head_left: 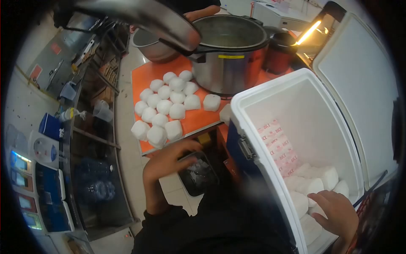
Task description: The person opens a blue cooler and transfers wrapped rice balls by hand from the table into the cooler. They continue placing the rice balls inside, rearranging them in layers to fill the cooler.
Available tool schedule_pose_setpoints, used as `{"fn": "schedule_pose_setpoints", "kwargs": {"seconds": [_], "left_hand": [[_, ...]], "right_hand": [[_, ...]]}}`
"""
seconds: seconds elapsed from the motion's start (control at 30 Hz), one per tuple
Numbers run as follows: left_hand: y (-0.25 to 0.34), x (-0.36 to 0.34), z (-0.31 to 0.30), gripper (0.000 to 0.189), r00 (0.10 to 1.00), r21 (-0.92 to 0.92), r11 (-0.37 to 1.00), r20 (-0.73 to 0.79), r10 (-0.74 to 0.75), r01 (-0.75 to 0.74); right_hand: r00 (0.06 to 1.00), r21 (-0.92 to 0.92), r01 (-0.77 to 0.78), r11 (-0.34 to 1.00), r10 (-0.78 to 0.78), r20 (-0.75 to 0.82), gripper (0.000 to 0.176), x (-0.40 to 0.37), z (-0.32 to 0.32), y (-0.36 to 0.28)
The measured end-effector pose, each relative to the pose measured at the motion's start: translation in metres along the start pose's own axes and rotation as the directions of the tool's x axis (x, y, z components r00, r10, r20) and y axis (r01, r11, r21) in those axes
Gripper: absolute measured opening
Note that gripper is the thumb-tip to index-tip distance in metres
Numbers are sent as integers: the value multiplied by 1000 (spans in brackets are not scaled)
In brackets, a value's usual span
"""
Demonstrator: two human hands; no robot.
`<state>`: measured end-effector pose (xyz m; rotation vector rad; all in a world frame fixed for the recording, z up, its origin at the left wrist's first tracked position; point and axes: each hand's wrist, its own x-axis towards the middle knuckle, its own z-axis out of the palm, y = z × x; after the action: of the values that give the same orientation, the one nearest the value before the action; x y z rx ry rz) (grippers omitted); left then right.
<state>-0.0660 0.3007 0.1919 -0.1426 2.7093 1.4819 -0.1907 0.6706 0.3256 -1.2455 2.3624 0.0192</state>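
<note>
My right hand (pixel 336 213) is inside the open white-lined cooler (pixel 270 91), at the white rounded bundles (pixel 311 186) stacked there. Its thumb and fingers are apart and touch or nearly touch one bundle. Over a dark bin (pixel 198 175) in front of the table, my left hand (pixel 179 157) is slightly blurred, its fingers stretched out with nothing seen in them. Several more white rounded bundles (pixel 164 106) are grouped on the orange tabletop (pixel 198 120), some stacked on others. Paper with pink print (pixel 277 148) lines part of the cooler.
A large metal pot (pixel 228 70) stands behind the bundles, with its raised lid (pixel 156 21) tilted left. A metal bowl (pixel 154 46) sits at the table's back left. Across the table is another person (pixel 198 12). The cooler's lid (pixel 359 67) stands open on the right; shelving (pixel 95 139) runs along the left.
</note>
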Motion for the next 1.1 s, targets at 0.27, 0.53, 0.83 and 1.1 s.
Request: {"fn": "schedule_pose_setpoints", "kwargs": {"seconds": [0.27,0.53,0.83,1.1], "left_hand": [[-199,28,7,53,804,665,601,-591,62,443],[-220,76,-14,72,900,861,287,-353,-255,419],[-184,63,-4,73,950,799,556,-309,49,231],[-12,30,-25,55,765,464,842,-426,484,-275]], "right_hand": [[998,30,35,999,-37,58,43,10,-1,-2],[994,119,68,990,-78,81,43,9,-2,8],[1000,35,27,999,-28,7,46,-2,-6,9],[931,115,-296,948,313,-187,51,-84,-13,2]]}}
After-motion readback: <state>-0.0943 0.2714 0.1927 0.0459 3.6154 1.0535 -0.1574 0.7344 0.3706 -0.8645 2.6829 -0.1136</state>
